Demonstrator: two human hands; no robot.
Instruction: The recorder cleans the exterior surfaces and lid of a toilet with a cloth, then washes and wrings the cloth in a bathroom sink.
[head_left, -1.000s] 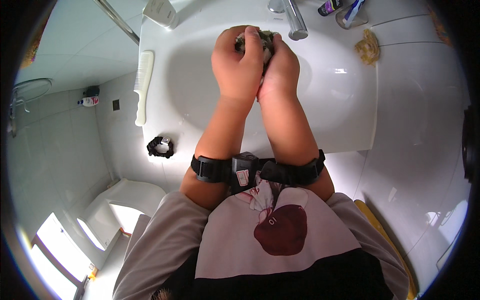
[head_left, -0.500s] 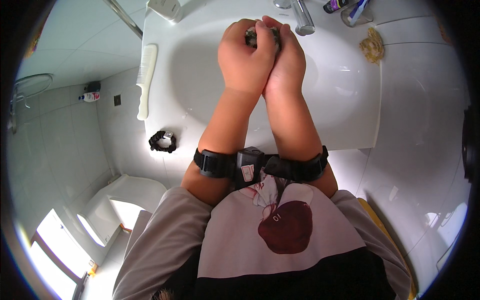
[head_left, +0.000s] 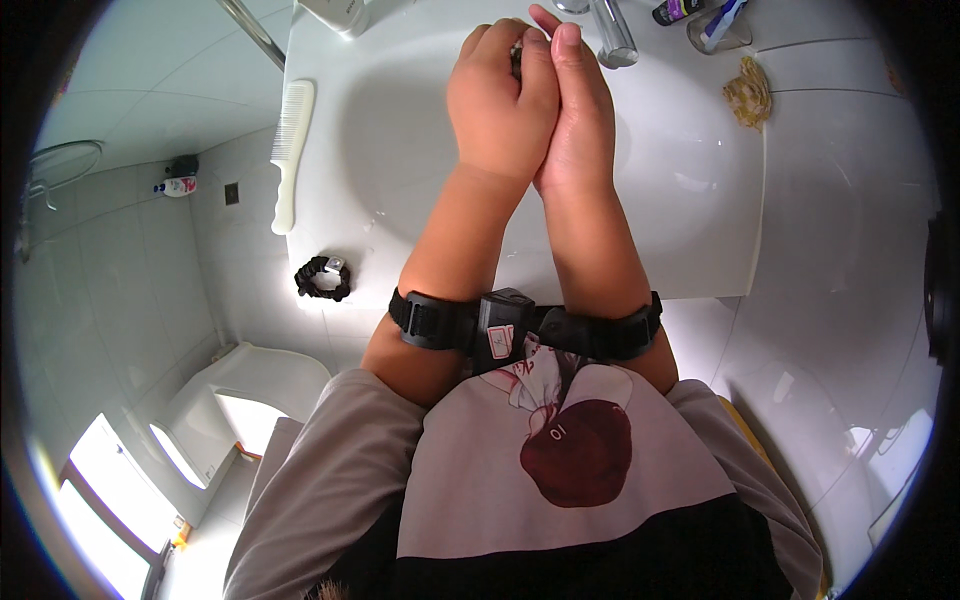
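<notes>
My left hand and my right hand are cupped together over the far part of the white washbasin. Between them they enclose a small dark green and whitish lump. Only a sliver of it shows beside my left thumb; its kind cannot be made out. Both thumbs lie side by side on top, and most of the right fingers are hidden behind the left hand. A chrome tap stands just right of my fingertips.
On the left rim lie a white comb and a black hair tie. A white tube stands at the far left. Far right are a cup with a toothbrush, a dark tube and a yellowish crumpled mesh.
My hands have closed further around the lump, hiding more of it. They appear slightly farther up and right, with the thumbs now side by side.
</notes>
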